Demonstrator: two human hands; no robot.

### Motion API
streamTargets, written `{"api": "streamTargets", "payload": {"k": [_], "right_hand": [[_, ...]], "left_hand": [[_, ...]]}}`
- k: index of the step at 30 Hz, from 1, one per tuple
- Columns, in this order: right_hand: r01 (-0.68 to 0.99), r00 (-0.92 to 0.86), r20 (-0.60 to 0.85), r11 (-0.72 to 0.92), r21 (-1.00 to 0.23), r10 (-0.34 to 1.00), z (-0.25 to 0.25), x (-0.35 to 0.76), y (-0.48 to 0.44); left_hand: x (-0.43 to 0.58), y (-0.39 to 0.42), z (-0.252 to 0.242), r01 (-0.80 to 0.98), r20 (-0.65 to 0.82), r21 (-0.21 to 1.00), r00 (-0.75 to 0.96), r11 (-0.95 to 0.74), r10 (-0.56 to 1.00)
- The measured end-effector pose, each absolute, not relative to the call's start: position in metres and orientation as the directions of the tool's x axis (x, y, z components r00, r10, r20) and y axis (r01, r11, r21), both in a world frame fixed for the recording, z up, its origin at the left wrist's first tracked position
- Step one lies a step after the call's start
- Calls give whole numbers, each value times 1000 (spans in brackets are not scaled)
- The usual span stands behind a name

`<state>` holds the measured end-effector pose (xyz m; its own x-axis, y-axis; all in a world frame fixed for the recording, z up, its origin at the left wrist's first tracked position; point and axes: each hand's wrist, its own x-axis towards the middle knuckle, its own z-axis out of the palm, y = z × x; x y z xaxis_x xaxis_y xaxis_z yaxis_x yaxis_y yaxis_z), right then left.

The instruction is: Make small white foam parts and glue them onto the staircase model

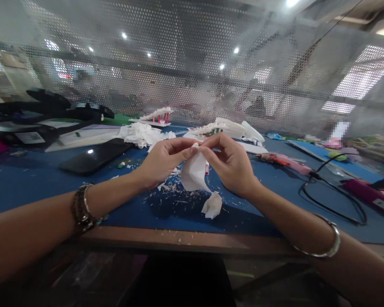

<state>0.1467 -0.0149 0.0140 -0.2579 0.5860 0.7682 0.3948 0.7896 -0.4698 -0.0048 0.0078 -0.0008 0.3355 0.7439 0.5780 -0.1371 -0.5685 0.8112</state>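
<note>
A thin white sheet of tissue or paper (193, 172) hangs from the fingertips of my two hands above the table. My left hand (166, 160) pinches its upper edge, thumb against fingers. My right hand (228, 164) pinches the same edge from the other side, and the fingertips nearly meet. Just below the right fingers shows the end of a small red and white stick (206, 168); the rest of it is hidden. Under the sheet's lower tip lies a crumpled white piece (212, 205), with white shreds (179, 196) scattered around it.
A black phone (94, 157) lies left of my hands, with crumpled white paper (144, 134) behind it. To the right are a pink glue gun (291, 164), a black cable (334, 202) and a magenta power strip (371, 196). A perforated metal screen (185, 64) stands behind the blue tabletop.
</note>
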Motion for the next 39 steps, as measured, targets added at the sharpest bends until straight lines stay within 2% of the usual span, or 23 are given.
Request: {"api": "streamTargets", "payload": {"k": [2,8,12,21,23,25,31,35,37,39], "right_hand": [[422,-303,776,808,-411,553,13,148,-14],[511,-454,807,852,-111,377,9,155,-9],[528,-482,809,848,-39,337,9,156,-7],[534,-543,809,836,125,226,11,156,-7],[535,-525,814,840,88,249,12,156,-8],[530,-483,821,848,-5,306,13,155,-10],[399,-313,780,821,-409,541,16,150,-15],[187,-255,617,664,-724,744,15,147,-13],[106,-252,558,595,-796,791,13,145,-11],[97,-233,554,586,-805,799,11,144,-9]], "left_hand": [[-6,6,1,-76,591,794,334,-604,734],[-7,2,3,53,657,717,281,-695,699],[-6,4,2,68,670,701,279,-710,688],[-5,1,6,75,601,763,284,-642,747],[-5,3,5,34,601,774,278,-633,750],[-4,4,4,-14,598,785,280,-620,751],[-4,5,5,-124,628,771,308,-624,715],[-6,5,7,-92,649,747,317,-658,692],[-7,5,8,-53,644,741,337,-669,687],[-7,6,8,-29,628,748,357,-663,692]]}}
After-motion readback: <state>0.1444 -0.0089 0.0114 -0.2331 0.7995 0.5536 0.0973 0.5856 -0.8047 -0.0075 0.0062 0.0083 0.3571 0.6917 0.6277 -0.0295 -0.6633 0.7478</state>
